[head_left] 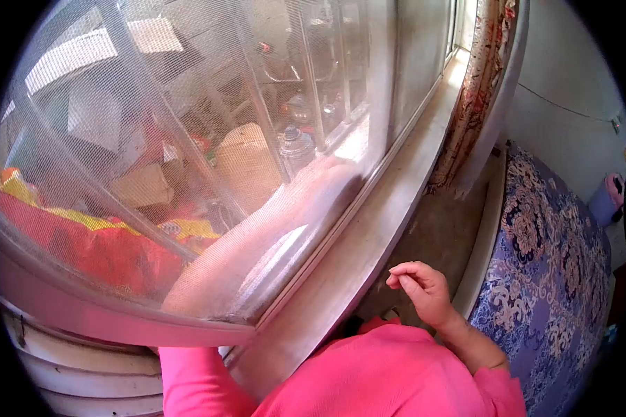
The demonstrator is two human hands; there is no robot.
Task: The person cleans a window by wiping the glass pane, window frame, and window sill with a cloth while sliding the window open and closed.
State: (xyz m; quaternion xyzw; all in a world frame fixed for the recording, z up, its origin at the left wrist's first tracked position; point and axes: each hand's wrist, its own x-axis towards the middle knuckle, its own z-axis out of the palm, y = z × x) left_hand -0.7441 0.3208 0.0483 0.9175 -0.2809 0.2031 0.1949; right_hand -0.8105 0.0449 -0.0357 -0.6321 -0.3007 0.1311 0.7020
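Note:
A mesh window screen (208,104) fills the left of the view. My left arm reaches behind it, and my left hand (327,174) shows hazily through the mesh, low by the window frame (379,90). A greyish shape lies against that hand; I cannot make out what it is or how the fingers are set. Inside the room, my right hand (422,290) hangs in the air between the windowsill (368,243) and the bed. Its fingers are curled in, thumb against them, with nothing visible in the grasp.
Metal bars (163,104) stand behind the mesh, with cardboard boxes (247,160), a plastic bottle (296,144) and red-and-yellow packaging (104,243) beyond. A patterned curtain (474,97) hangs at the sill's far end. The bed's blue floral cover (542,271) is on the right.

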